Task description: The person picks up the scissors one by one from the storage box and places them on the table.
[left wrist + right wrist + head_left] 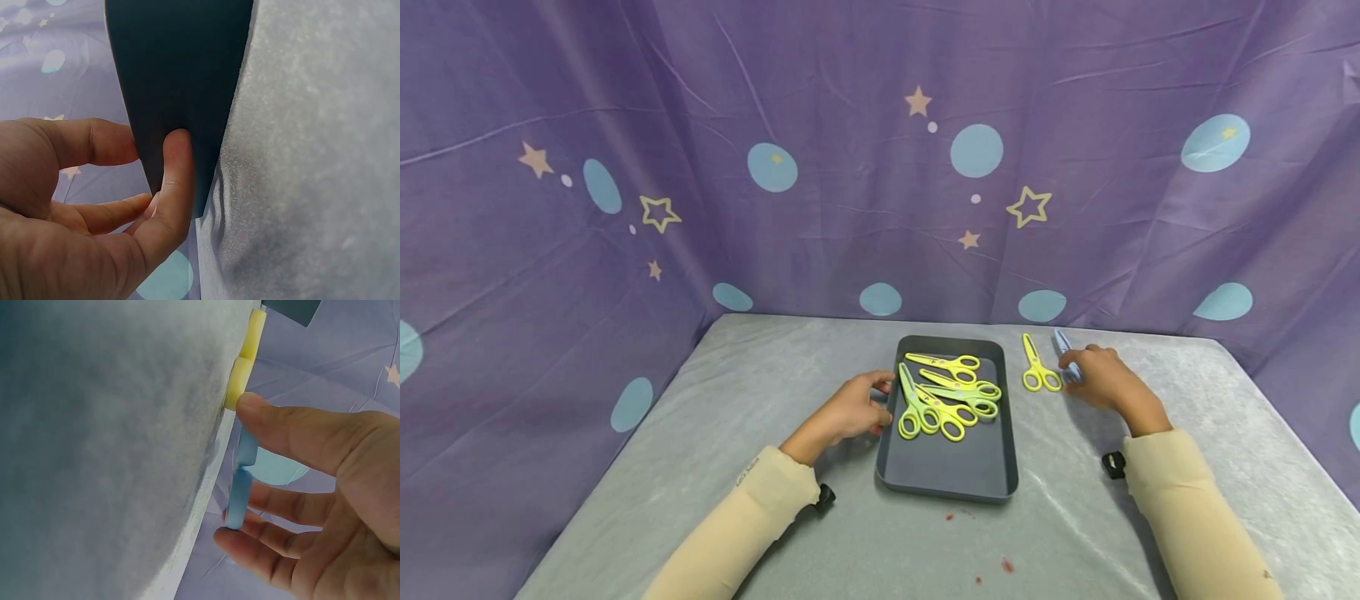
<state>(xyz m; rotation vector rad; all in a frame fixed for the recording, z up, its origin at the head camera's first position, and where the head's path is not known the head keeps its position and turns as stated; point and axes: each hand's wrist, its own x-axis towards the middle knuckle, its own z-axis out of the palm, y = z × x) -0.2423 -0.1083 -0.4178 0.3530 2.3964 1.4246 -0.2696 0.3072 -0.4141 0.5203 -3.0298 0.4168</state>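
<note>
My right hand [1101, 377] is at the handles of the blue scissors [1063, 343] at the table's back right. In the right wrist view, the thumb lies at one side of the blue handle loops [239, 500] and fingers at the other, gripping them. Beside these lie yellow scissors [1031, 354], handles toward me. Several yellow and light green scissors [911, 387] are piled in the grey tray [946, 492]. My left hand [853, 407] rests loosely bent against the tray's left side. Its fingertips [178, 140] touch the outer wall in the left wrist view.
A grey cloth covers the table [760, 350]. Behind and left of it hangs a purple curtain [850, 233] with stars and blue spots. Small red marks [1007, 565] show on the cloth in front of the tray.
</note>
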